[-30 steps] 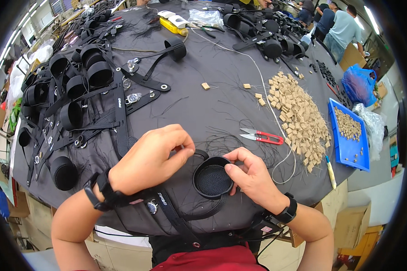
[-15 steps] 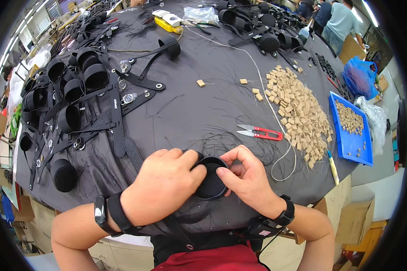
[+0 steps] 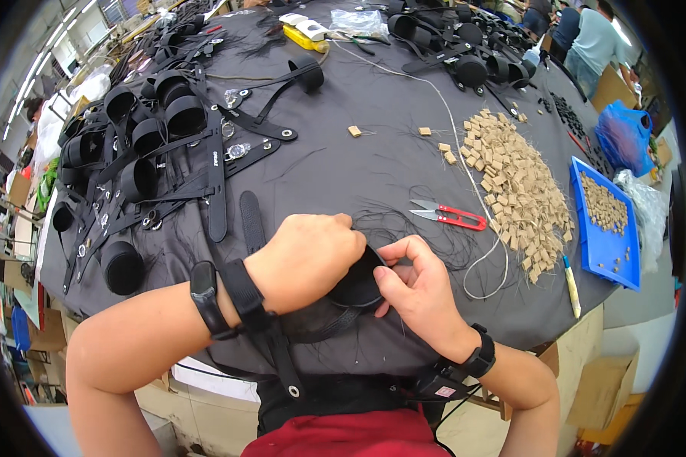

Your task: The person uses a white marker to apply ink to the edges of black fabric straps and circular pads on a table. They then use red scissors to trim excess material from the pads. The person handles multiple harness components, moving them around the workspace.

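Near the table's front edge, a round black cup (image 3: 356, 285) with a strap below it is tilted between my hands. My right hand (image 3: 425, 301) pinches its right rim, thumb against the inside and fingers outside. My left hand (image 3: 306, 257), back upward and curled closed, lies over the cup's left side; its fingertips and whatever they hold are hidden. A textured black strap (image 3: 251, 221) sticks out beyond the left hand. Another black strap with a metal eyelet (image 3: 285, 367) hangs under the left wrist. Red-handled thread snips (image 3: 453, 218) lie beyond my right hand, among loose black threads.
Several black cups on straps (image 3: 139, 180) are heaped at the left, more at the far right. A pile of small tan tabs (image 3: 514, 190) lies right, beside a white cord, a blue tray (image 3: 613, 263) and a yellow-white pen-like tool (image 3: 572, 286). People stand at the far right.
My left hand has turned its back upward and moved up over the cup, covering more of it. The right hand keeps its pinch. The view has shifted slightly, moving the table's contents rightward.
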{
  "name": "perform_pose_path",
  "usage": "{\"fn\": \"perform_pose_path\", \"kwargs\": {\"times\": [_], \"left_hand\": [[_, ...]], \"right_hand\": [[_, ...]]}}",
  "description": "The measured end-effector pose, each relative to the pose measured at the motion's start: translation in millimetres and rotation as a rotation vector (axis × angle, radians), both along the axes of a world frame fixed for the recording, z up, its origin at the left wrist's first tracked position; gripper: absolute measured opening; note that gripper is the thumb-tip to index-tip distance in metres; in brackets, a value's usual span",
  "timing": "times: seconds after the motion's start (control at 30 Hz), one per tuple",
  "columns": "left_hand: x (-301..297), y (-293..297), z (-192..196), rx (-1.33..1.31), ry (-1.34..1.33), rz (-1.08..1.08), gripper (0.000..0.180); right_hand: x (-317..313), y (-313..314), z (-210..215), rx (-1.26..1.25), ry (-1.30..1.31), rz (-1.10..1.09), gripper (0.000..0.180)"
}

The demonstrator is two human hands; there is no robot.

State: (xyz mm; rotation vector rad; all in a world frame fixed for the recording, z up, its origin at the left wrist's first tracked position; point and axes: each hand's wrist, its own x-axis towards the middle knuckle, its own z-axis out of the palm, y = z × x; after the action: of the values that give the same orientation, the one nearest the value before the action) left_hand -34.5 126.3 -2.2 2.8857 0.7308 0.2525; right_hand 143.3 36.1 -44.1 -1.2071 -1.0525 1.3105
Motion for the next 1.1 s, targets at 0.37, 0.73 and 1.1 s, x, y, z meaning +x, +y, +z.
{"fn": "perform_pose_path", "kwargs": {"times": [0.37,0.73,1.1], "left_hand": [[-27,-4,-4,-0.762,-0.336,0.395,0.016],[-27,-4,-13,-0.894,-0.379,0.249,0.032],[-24,13,-19,-0.977,-0.299,0.258,0.031]], "right_hand": [[3,4,0,-0.029,0.033,0.011,0.02],[6,29,42,0.303,-1.039,0.279,0.026],[-8,63,41,0.436,-1.353,0.485,0.021]]}}
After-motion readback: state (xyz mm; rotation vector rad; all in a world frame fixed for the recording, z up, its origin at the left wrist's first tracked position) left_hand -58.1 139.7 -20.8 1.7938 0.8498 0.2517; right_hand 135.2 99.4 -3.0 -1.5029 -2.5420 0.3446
